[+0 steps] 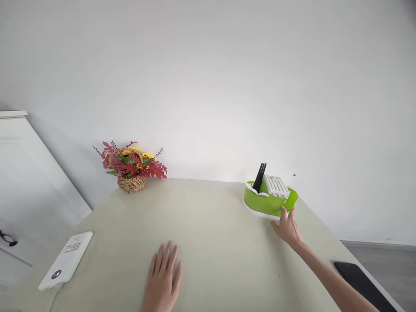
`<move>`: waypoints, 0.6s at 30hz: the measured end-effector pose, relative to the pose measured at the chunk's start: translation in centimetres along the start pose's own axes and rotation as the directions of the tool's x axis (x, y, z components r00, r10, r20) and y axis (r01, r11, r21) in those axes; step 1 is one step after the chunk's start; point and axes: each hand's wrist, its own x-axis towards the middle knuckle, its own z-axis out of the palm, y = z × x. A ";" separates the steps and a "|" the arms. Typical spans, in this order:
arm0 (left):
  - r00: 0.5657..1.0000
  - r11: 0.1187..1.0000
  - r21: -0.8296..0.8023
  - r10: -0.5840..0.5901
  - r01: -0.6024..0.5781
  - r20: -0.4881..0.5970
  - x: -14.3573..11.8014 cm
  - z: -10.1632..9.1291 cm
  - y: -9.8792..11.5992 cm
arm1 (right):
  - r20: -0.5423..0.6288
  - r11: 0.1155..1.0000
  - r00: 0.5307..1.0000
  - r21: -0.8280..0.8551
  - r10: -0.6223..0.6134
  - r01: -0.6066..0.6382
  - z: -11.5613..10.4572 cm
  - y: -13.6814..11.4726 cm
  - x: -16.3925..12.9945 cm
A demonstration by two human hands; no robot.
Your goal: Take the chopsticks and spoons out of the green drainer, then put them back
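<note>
The person's left hand (161,281) lay on the pale table (211,242), fingers spread and holding nothing. A black phone (360,281) lay at the right edge, a white device (66,262) with a cord at the left. Farther off, the right hand (288,227) was at the near right end of the green caddy (263,205), toward the table's back right; whether it gripped could not be told. Black utensils (259,180) leaned in the caddy, beside a white rack (277,186). A wicker basket (132,184) of flowers stood back left.
</note>
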 end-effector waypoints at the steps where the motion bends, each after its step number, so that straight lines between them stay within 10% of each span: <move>1: 1.000 1.000 0.002 0.002 -0.002 0.007 0.0 0.0 0.0 | -0.004 1.000 1.000 0.004 -0.012 0.012 0.1 -0.2 -0.3; 18: 0.999 1.000 0.007 0.000 0.000 0.040 0.2 -0.3 0.2 | -0.084 0.962 0.973 0.151 -0.217 0.227 2.3 -7.7 -8.2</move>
